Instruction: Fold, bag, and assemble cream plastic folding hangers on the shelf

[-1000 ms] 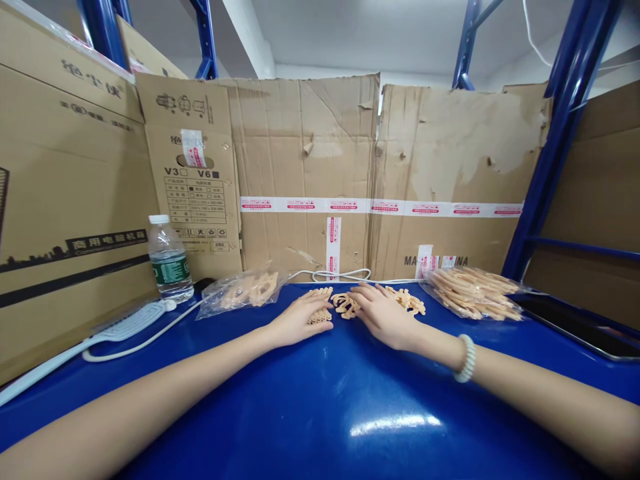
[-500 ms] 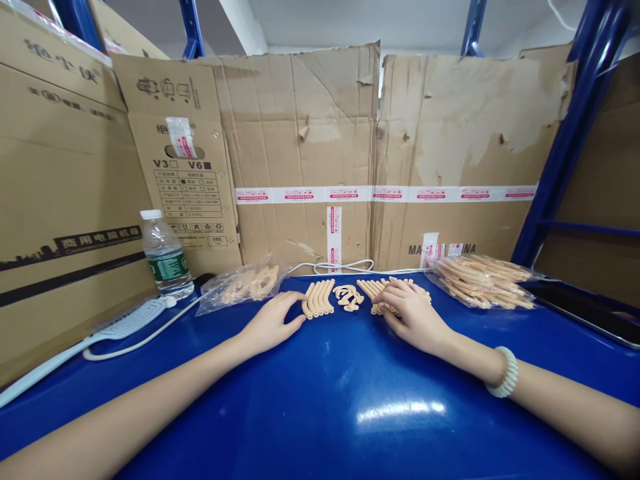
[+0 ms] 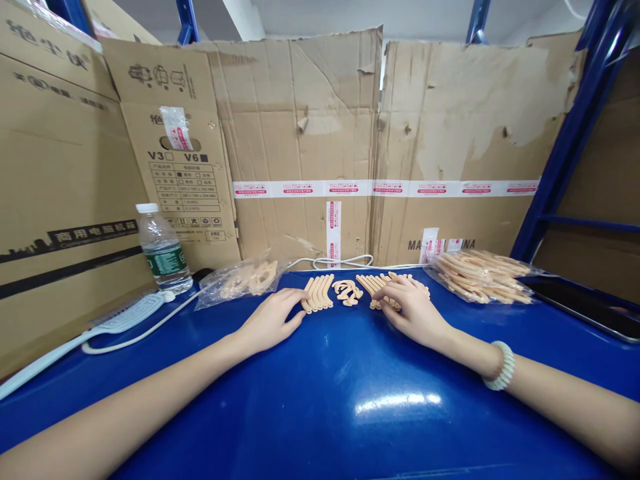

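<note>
My left hand (image 3: 273, 321) lies on the blue table, its fingertips touching the left edge of a row of curved, beige wood-like sticks (image 3: 320, 293). Its fingers are loosely stretched, with nothing seen in them. To the right of that row sits a small cluster of curved beige pieces (image 3: 347, 291). A second row of beige sticks (image 3: 369, 285) fans out farther right, partly hidden under my right hand (image 3: 414, 312). That hand rests over the sticks with fingers apart and slightly bent, and grips nothing that I can see.
Clear bags of beige pieces lie at the left (image 3: 245, 279) and right (image 3: 480, 277). A water bottle (image 3: 163, 253), a pale blue hairbrush (image 3: 133, 315) and a white cable (image 3: 150, 337) are at left. A dark phone-like device (image 3: 590, 308) lies right. Cardboard sheets (image 3: 300, 147) stand behind.
The whole view has shifted slightly, so the background sits a little higher. Both hands stay beside or over the same stick rows, and the pieces keep their arrangement.
</note>
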A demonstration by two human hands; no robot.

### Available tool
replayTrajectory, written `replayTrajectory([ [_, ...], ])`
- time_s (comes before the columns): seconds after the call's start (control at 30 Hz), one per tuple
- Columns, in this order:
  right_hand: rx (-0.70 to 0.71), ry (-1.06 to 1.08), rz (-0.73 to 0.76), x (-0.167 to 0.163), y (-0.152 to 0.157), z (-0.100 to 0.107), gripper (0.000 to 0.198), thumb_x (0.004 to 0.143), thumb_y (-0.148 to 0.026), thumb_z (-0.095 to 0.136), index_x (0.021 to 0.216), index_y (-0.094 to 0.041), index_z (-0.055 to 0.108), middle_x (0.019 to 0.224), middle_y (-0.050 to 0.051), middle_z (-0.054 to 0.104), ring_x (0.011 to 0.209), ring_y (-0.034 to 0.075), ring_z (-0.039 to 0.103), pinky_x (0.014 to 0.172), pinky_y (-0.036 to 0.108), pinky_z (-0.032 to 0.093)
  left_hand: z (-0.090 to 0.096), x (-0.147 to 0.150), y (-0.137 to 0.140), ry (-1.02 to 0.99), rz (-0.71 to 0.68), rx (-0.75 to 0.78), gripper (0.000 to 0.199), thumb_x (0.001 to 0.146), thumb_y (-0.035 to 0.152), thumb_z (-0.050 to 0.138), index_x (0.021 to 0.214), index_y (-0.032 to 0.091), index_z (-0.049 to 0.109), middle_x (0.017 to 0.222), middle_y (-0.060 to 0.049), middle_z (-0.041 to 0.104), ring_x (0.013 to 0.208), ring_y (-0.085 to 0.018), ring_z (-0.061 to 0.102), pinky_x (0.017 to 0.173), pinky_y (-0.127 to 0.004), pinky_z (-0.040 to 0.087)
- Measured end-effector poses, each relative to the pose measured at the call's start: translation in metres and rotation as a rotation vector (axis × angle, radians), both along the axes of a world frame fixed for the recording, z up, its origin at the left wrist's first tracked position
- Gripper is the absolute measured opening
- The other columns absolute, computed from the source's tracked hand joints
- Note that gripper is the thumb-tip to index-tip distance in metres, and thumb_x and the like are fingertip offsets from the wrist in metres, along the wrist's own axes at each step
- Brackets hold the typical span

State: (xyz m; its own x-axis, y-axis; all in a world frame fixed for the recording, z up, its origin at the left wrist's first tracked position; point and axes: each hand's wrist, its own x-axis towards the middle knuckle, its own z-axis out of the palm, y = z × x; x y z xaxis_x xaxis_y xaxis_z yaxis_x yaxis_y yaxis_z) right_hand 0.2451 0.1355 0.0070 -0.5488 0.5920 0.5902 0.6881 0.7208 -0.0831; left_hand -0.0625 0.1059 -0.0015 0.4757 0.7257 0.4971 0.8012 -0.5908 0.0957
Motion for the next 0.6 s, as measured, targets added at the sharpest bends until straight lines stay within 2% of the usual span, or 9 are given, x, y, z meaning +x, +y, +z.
replayTrajectory([
  [0.17,-0.037,0.013,-0.024,-0.003,0.003,0.004,0.02,0.085,-0.015,0.047,0.091,-0.022,0.066,0.091,0.005,0.07,0.095,0.024,0.055,0.083,0.04,0.039,0.002,0.001,-0.002,0.016,0.006,-0.018,0.028,0.087,0.018,0.046,0.112,0.017,0.059,0.119,-0.01,0.065,0.11,-0.023,0.06,0.099,-0.041,0.047],
  [0.33,-0.104,-0.077,-0.077,-0.022,0.016,0.02,0.02,0.084,-0.018,0.051,0.091,-0.022,0.069,0.087,0.006,0.071,0.09,0.023,0.059,0.078,0.035,0.041,0.002,0.002,-0.002,0.005,0.006,-0.011,0.028,0.086,0.016,0.045,0.111,0.018,0.059,0.116,-0.009,0.066,0.107,-0.024,0.061,0.097,-0.041,0.048],
  [0.43,-0.133,-0.202,-0.143,-0.037,0.026,0.031,0.016,0.084,-0.025,0.055,0.085,-0.022,0.07,0.082,0.004,0.072,0.091,0.023,0.06,0.077,0.034,0.04,0.002,0.001,-0.001,0.02,0.002,-0.025,0.027,0.087,0.016,0.044,0.11,0.017,0.06,0.117,-0.01,0.066,0.108,-0.024,0.061,0.096,-0.041,0.048],
  [0.6,-0.163,-0.27,-0.238,-0.054,0.042,0.039,0.027,0.082,-0.036,0.055,0.066,-0.018,0.068,0.072,0.008,0.071,0.083,0.025,0.063,0.077,0.036,0.039,0.002,0.001,-0.001,0.04,0.008,-0.036,0.028,0.089,0.016,0.042,0.111,0.017,0.059,0.119,-0.009,0.065,0.109,-0.024,0.06,0.097,-0.042,0.048],
])
